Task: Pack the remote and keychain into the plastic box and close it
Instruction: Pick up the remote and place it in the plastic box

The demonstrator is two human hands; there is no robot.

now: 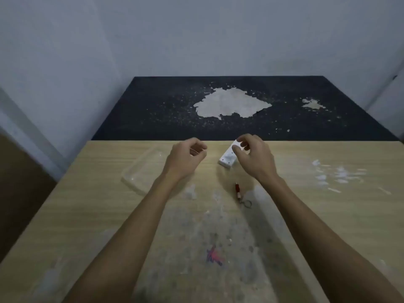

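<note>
A white remote [227, 159] lies on the wooden table [87, 215] near its far edge. My right hand [253, 156] has its thumb and fingertips pinched on the remote's far end; the near end rests on the table. A red keychain [237, 191] with a metal ring lies closer to me, just left of my right forearm. The clear plastic box [142, 171] sits to the left and looks open on top. My left hand [185, 160] hovers beside the box's right end, fingers loosely curled and holding nothing.
Pale smears [338, 173] mark the table's right side, and a red-blue scribble [214, 255] marks the near middle. Beyond the table's far edge lies a dark floor with worn patches [231, 104]. Grey walls close in at left and behind.
</note>
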